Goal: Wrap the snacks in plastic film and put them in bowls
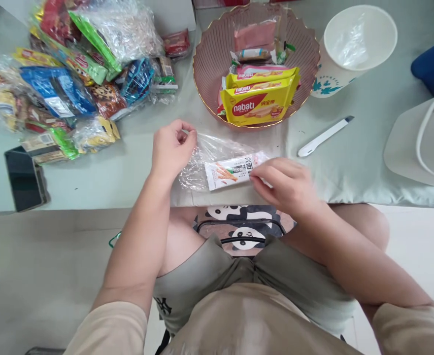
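Note:
My left hand [174, 150] pinches the edge of a clear plastic bag [217, 144], which spreads flat over the table's front part. A white snack packet [226, 171] with a picture of orange-brown sticks lies on or inside the bag; I cannot tell which. My right hand [285, 185] has its thumb and fingertips closed at the packet's right end. Just beyond them stands a pink ribbed bowl [205, 84] with a gold rim, holding yellow nabati wafer packs [259, 103] and other small wrapped snacks.
Many wrapped snacks [63, 88] are heaped at the left, with a dark phone [24, 180] in front. A white utility knife [325, 137] lies right of the bowl. Beyond it are a paper cup [337, 74] with clear plastic inside and a white bucket [405, 143].

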{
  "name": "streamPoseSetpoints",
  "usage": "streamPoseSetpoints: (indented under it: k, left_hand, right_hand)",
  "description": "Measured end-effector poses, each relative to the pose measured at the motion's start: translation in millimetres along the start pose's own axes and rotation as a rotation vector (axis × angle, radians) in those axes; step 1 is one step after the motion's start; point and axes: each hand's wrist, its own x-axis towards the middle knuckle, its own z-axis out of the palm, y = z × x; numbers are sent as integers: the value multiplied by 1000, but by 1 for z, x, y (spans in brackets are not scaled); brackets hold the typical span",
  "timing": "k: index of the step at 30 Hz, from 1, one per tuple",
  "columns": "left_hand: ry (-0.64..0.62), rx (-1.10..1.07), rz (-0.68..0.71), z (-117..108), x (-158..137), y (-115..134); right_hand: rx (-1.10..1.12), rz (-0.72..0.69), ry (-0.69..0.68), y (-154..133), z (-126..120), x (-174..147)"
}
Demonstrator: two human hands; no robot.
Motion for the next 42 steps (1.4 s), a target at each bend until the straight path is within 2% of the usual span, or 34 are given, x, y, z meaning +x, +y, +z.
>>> streamPoseSetpoints:
  k: [2,5,10,12,14,15,17,19,20,22,26,30,34,36,38,39,40,42]
  left_hand:
    - [19,55,36,2,3,-7]
    - [49,94,74,2,6,-16]
    - [74,127,49,-1,7,-22]
    - [90,118,68,-3,6,-21]
    - [147,127,132,-7,2,-14]
    - [192,144,187,-9,-3,-9]
    - [280,194,332,-13,-15,4]
    - [313,221,464,-13,-30,16]
    - [251,235,457,-13,-38,21]
    - [116,289,399,-9,-49,25]
    - [-112,387,292,-3,-52,17]
    - [-194,371,303,-8,-44,13]
    - [-175,254,363,-18,-44,22]
    - [-152,171,404,-23,-48,29]
    - [-148,108,454,-27,-54,34]
    - [-153,92,488,-30,-57,36]
    - [-164,85,526,-32,-60,39]
    - [-222,95,592,-35,-67,44]
  right_hand:
    - [-56,105,-106,1,7,-4]
    - [-147,272,-106,13,6,-11]
    - [-86,536,79,41,-10,-15]
    - [-109,569,213,41,-16,-13]
    - [-167,477,360,33,-18,-10]
    - [-177,400,391,27,-17,-9]
    - [-153,248,313,14,-11,-7]
    - [-149,207,126,7,-3,-7]
    - [-166,232,44,6,2,-7]
    - [-204,306,-37,9,7,-9]
    - [-171,345,32,18,6,-13]
    - [-174,334,116,18,0,-14]
    - [-225,360,177,18,-2,-13]
    - [-213,313,282,17,-4,-12]
    - [-161,165,399,14,-5,-11]
    - [-120,65,416,10,-5,-10]
    - [-75,-26,392,6,-4,-9]
    - [-10,-126,238,-3,-1,-8]
